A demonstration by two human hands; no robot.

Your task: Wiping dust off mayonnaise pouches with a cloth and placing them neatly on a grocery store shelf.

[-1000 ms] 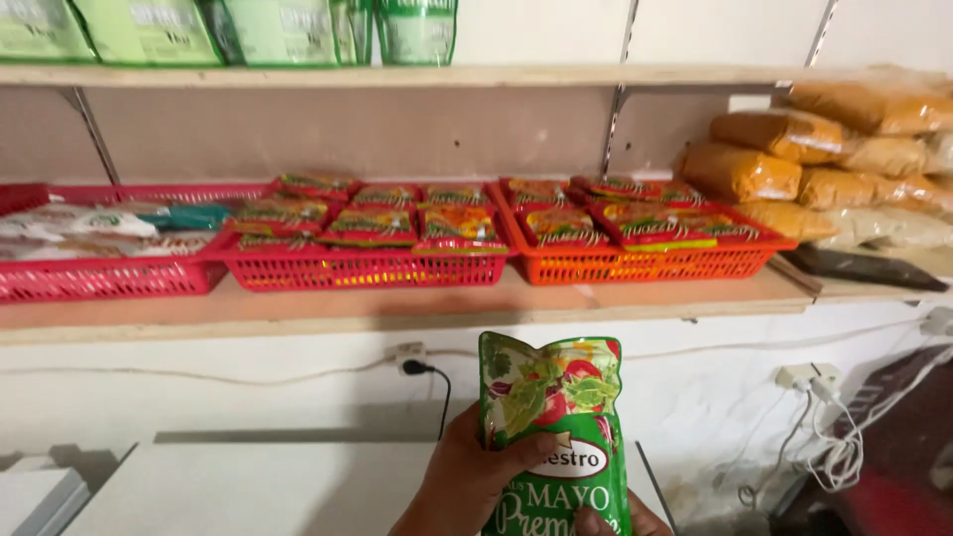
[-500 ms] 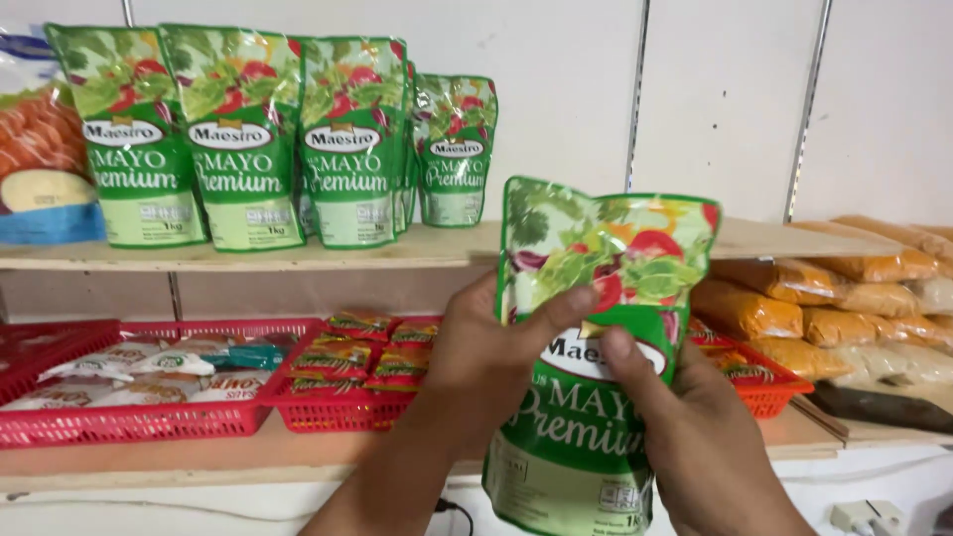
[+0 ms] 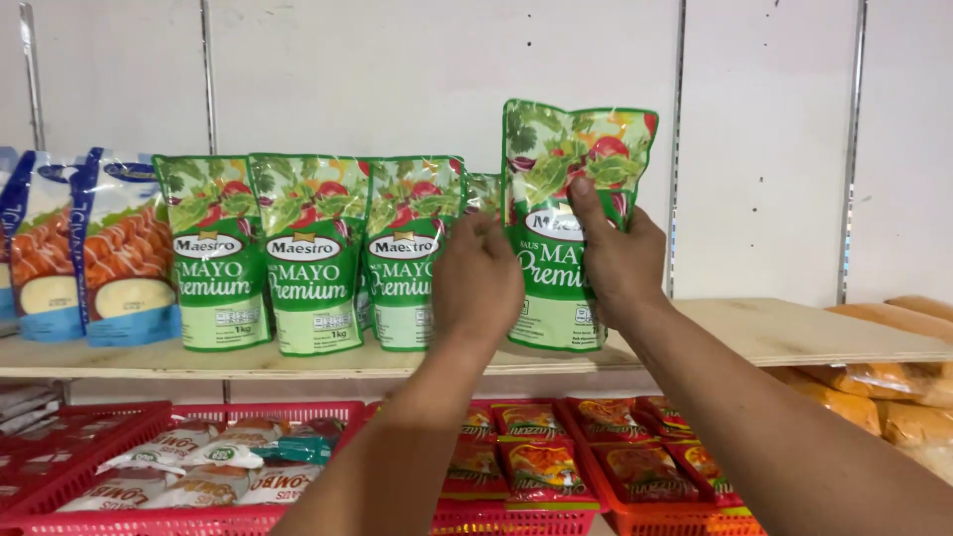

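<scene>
Grip, right hand [image 3: 620, 253]: fingers pressed against the front of the green pouch [image 3: 571, 223], index finger laid up along its face and the thumb out of sight behind; a pinch on the pouch's right half, judged to keep it upright.
Grip, left hand [image 3: 478, 273]: seen from the back, fingers curled at the pouch's left edge; whether they clamp the edge or only steady it cannot be told.
Held item: the green pouch stands upright with its base at the front edge of the wooden shelf [image 3: 774, 333], at 3 o'clock of the pouch row. It rises higher than its neighbours; whether the base bears fully on the board is hidden by the hands.
Item material: glossy flexible film, flat sealed top, bulging middle, printed with salad leaves and red vegetables over a green field.
Neighbours, 9 o'clock: the row of matching pouches [image 3: 308, 253] stands face-forward, shoulder to shoulder. This looks like a display line which the held pouch extends.
Further 9 o'clock: blue-and-white bags [image 3: 89, 248], same soft film, standing at the shelf's left end.
Shelf: pale plywood board, bare at its right end, on metal wall rails [image 3: 678, 149] against a white panel wall.
Below, 6 o'clock: red mesh baskets [image 3: 119, 516] hold flat red and orange sachets [image 3: 541, 467], lying overlapped.
Below, 4 o'clock: orange-brown packets [image 3: 874, 382] stacked on their sides, partly cut off by the frame.
</scene>
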